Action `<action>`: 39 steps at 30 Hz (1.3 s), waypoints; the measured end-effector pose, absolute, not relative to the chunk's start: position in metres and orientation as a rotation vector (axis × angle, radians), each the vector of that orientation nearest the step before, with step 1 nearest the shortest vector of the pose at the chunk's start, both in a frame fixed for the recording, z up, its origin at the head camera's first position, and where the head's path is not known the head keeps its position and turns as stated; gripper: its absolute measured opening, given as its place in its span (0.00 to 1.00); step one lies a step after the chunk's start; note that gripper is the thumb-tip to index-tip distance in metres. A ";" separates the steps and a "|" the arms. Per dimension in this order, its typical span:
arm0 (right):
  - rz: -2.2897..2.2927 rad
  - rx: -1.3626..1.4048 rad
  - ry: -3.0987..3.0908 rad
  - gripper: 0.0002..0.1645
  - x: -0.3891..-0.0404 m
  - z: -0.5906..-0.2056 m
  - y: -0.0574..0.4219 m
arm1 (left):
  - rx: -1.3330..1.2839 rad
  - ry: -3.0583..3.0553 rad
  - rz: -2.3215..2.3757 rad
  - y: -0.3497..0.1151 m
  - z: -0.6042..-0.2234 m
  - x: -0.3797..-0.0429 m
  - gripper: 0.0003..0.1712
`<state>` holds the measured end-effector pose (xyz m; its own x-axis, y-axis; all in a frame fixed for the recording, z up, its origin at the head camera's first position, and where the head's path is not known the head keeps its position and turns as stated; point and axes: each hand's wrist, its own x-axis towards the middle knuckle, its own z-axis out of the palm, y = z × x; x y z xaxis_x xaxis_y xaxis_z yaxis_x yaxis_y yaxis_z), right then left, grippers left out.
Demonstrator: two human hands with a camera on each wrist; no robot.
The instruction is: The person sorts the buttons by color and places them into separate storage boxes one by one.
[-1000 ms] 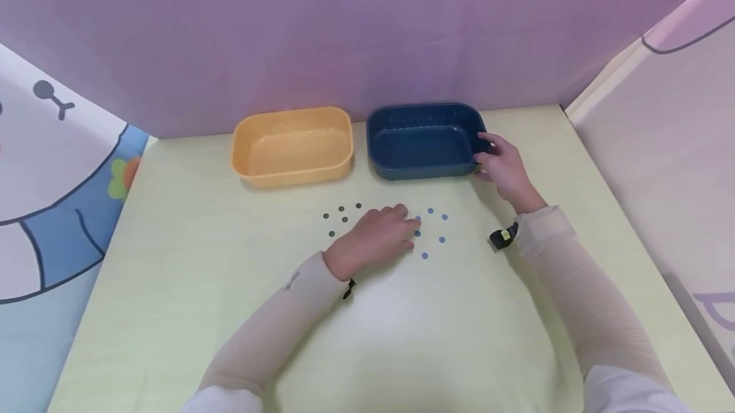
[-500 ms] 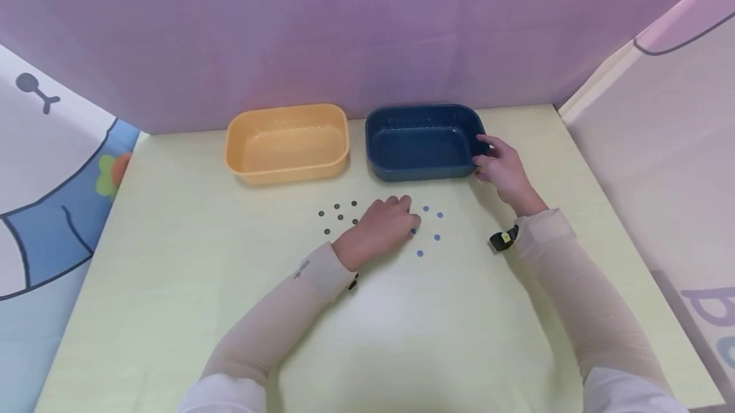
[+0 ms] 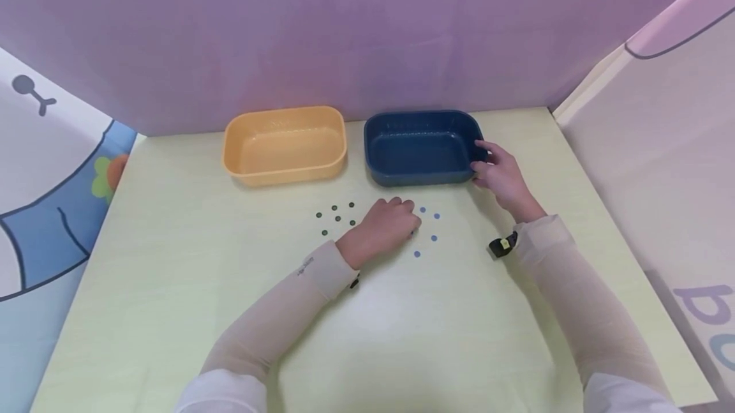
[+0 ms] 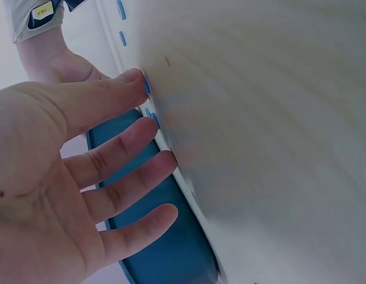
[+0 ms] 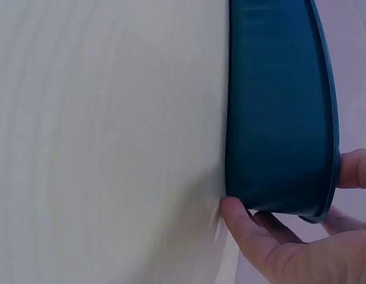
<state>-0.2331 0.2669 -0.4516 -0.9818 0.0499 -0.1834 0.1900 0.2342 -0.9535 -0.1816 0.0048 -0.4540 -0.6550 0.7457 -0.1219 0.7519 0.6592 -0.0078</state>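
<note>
My left hand [image 3: 386, 226] reaches down over a loose group of small flat blue discs [image 3: 434, 238] on the table. In the left wrist view its thumb tip rests right at one blue disc [image 4: 146, 86]; the forefinger tip is beside another blue disc [image 4: 155, 120], with thumb and forefinger apart. The other fingers stretch loosely towards the tabletop. At the right end of a dark blue rectangular tub [image 3: 425, 178], my right hand [image 3: 503, 177] holds its side. Seen from the right wrist, the thumb [image 5: 245, 228] sits at the tub's bottom corner, with fingers up at the rim.
Several small dark green discs [image 3: 337, 218] lie left of my left hand. A yellow tub [image 3: 284, 177] stands at the back, left of the blue one. Behind both rises a purple cloth wall [image 3: 344, 30]; printed panels flank the pale table [image 3: 201, 260].
My left fingers have drawn in over the blue discs, hiding one, and the hand has uncovered another green disc. My right hand keeps its place on the blue tub. The head view has shifted slightly.
</note>
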 end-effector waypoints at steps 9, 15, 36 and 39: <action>-1.853 0.213 2.371 0.37 -0.229 -0.451 0.268 | 1.270 2.776 -0.123 0.007 -0.453 -0.183 0.11; -1.853 0.218 2.380 0.37 -0.230 -0.454 0.271 | 1.267 2.775 -0.109 0.011 -0.454 -0.184 0.12; -1.860 0.192 2.403 0.37 -0.229 -0.455 0.272 | 1.317 2.767 -0.098 0.014 -0.453 -0.181 0.13; -1.852 0.195 2.415 0.36 -0.229 -0.455 0.272 | 1.351 2.772 0.041 0.013 -0.453 -0.182 0.10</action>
